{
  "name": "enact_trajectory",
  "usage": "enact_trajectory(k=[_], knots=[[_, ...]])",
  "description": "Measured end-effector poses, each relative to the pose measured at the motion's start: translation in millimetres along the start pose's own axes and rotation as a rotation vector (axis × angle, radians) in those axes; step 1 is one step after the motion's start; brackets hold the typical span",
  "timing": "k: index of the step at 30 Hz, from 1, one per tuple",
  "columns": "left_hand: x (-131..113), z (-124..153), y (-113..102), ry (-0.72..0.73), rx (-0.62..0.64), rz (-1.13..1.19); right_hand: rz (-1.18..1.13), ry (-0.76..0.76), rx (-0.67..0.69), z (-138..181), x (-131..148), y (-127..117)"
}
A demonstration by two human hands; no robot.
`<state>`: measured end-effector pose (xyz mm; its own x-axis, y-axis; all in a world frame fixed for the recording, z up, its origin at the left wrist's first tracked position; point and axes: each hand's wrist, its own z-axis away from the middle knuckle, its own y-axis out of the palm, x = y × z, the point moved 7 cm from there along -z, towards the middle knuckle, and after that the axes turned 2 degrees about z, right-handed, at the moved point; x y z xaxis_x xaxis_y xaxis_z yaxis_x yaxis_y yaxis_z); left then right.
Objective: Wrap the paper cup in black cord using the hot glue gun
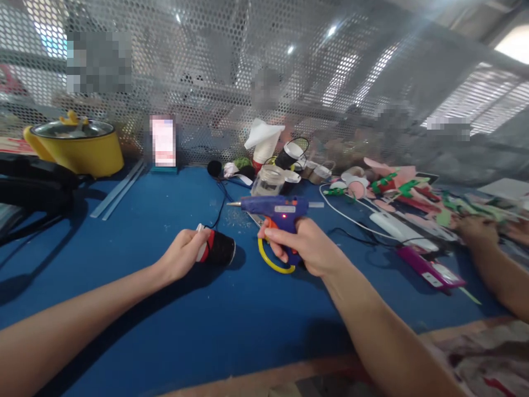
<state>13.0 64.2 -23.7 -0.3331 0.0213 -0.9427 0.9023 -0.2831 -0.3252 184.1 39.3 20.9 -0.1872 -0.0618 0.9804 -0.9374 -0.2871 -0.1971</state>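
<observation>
While the right hand (pixel 308 245) is curled firmly round the grip of a glue gun (pixel 273 207), the left hand (pixel 185 253) pinches a small cup (pixel 222 249) by its near-left end, thumb and fingers closed on it. Glue gun: blue body, orange trigger, pale label, small red light lit on the side, metal nozzle, translucent stick protruding at the rear. Cup: black wrap over most of the side, red and white at the gripped end, pale rim at the other; the fingers cover part of it. Both are at mid-worktop (pixel 198 331), the cup left of the glue gun. Yellow-handled scissors (pixel 275 263) lie beneath the glue gun, partly hidden by it and the right hand. Just beyond: a clear jar (pixel 268 181), stacked paper cups (pixel 264 148) and a thin dark cord (pixel 222 207) running away from behind the cup. Far left, a yellow pot (pixel 82 151); far right, a purple power strip (pixel 432 270) and a co-worker's hand (pixel 479 231) by coloured scraps. Orientation: glue gun's long axis runs left-right, nearly level in view, nozzle to the left, its tip beyond the cup and apart from it. Cup on its side, long axis also roughly left-right, dipping slightly rightward, pale-rimmed end facing right; whether that end is mouth or base cannot be told.
</observation>
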Motion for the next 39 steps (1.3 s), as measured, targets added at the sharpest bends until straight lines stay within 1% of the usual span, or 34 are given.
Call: enact_trajectory(k=[2,6,10,13,21,25,29,33,36,39], knots=[[0,-2,0,-0.014,-0.006,0.021,0.131,0.013,0.021,5,0,7],[0,-4,1,-0.048,-0.006,0.061,0.385,0.058,-0.016,15,1,16],[-1,-4,2,-0.069,-0.010,0.072,0.615,-0.031,-0.080,19,10,23],[0,-4,2,-0.060,-0.011,0.078,0.719,-0.085,-0.128,19,14,23],[-1,-4,3,-0.075,-0.001,0.092,0.825,-0.147,-0.110,20,15,27],[-2,-3,4,-0.074,0.003,0.100,0.849,-0.229,-0.161,22,20,27],[-1,-3,3,-0.065,0.002,0.094,0.854,-0.217,-0.103,22,17,29],[-1,-3,3,-0.028,0.010,0.073,0.835,-0.201,-0.147,23,18,26],[0,-3,3,-0.007,0.017,0.029,0.828,-0.197,-0.121,23,17,27],[0,-2,3,0.013,0.023,-0.021,0.831,-0.148,-0.112,23,16,26]])
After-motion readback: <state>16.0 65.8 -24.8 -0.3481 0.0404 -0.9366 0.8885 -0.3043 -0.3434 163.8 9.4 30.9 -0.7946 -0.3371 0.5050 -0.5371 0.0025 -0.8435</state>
